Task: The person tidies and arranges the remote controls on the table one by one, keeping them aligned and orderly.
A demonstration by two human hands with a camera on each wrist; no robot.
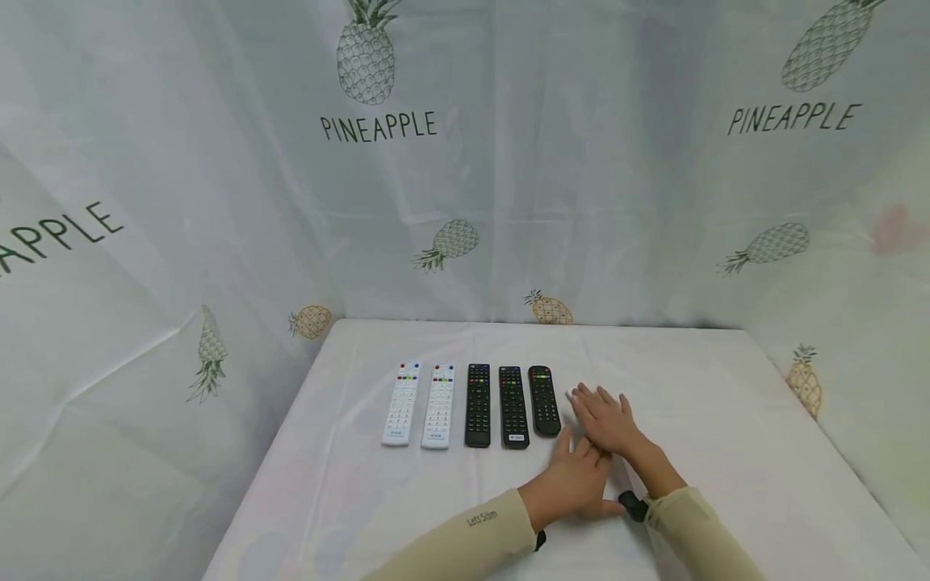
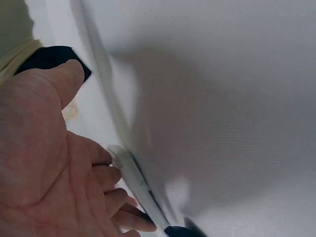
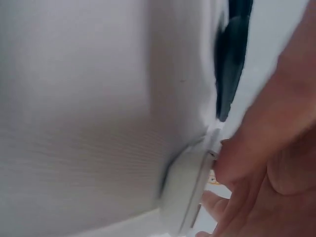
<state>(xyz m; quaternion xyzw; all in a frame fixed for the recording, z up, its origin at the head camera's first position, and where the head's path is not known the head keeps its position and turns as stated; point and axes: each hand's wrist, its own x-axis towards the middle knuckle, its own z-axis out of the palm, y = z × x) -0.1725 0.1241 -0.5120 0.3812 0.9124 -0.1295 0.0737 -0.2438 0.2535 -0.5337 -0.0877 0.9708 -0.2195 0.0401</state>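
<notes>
In the head view my right hand (image 1: 609, 421) lies palm down at the right of a row of remotes, fingers extended. My left hand (image 1: 574, 480) is just below it with fingers spread, and the two hands overlap. A white, remote-like object (image 2: 139, 190) is seen edge-on in the left wrist view, beside the fingertips. The right wrist view shows this white object (image 3: 183, 197) against the right hand's fingers. From the head camera the hands cover nearly all of it. Nearest the hands in the row is a short black remote control (image 1: 544, 401).
Left of the short remote stand two longer black remotes, one in the middle (image 1: 477, 406) and one beside it (image 1: 513, 407). Two white remotes, the outer (image 1: 401, 403) and inner (image 1: 438, 406), complete the row. A white cloth covers the table (image 1: 349, 500); pineapple-print curtains (image 1: 581, 161) surround it.
</notes>
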